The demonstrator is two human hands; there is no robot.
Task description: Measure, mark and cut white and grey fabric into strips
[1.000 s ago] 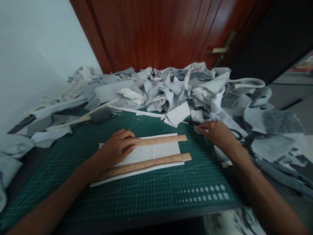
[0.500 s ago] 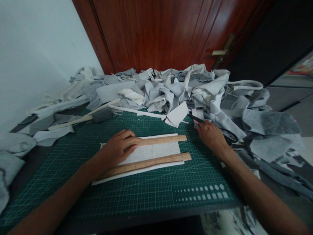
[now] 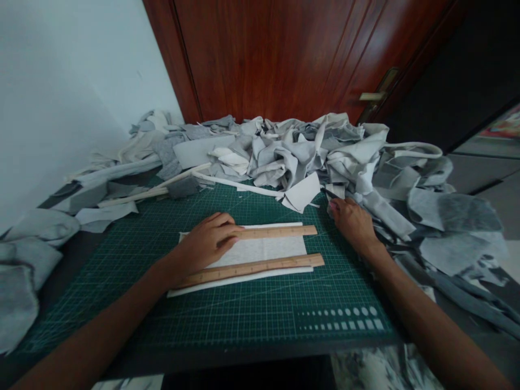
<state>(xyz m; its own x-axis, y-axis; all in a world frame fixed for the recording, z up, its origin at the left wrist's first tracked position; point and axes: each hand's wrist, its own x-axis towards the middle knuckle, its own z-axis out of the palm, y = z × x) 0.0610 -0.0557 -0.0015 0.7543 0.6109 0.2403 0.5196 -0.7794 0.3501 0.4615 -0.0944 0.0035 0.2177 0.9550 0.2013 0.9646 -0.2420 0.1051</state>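
Observation:
My left hand [image 3: 209, 241] is closed at the left end of the upper wooden ruler [image 3: 280, 232], its fingers and thumb pressed on it. This ruler lies over a folded pale-grey cloth [image 3: 252, 249]. A second wooden ruler [image 3: 264, 266] lies along the cloth's near edge, its left part under my left wrist. Farther right, my right hand [image 3: 352, 223] is closed around black scissors [image 3: 333, 194], beside a small pale scrap. Only a slim dark part shows beyond my fingers; the rest is hidden.
A green cutting mat [image 3: 252, 319] covers the table. Heaped grey and white fabric scraps [image 3: 280, 157] line its back, left and right sides. A pale cloth piece [image 3: 301, 192] lies near my right hand. Behind stand a brown wooden door [image 3: 268, 59] and a white wall [image 3: 81, 70].
The whole view has shifted slightly, with most things appearing farther right. My left hand stays on the upper ruler. The black scissors loop seen behind my right hand earlier is now hidden.

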